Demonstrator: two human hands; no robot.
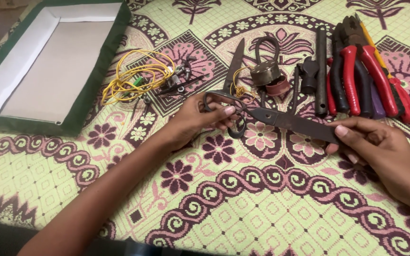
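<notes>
My left hand [193, 119] grips the looped handles of a large dark pair of scissors [281, 119], thumb on top. The long blade runs to the right just above the patterned cloth [243, 199]. My right hand [380, 147] pinches the blade's tip between thumb and fingers. Behind my left hand, another dark pointed blade [236, 61] points away from me; whether it belongs to the same scissors I cannot tell.
A shallow green-edged box [86, 90] with a white inside lies at the far left. Beyond the hands lie a coil of yellow wire [134, 78], small metal parts [181, 78], a round brass piece [265, 73], a dark rod [321, 71] and red-handled pliers [361, 71].
</notes>
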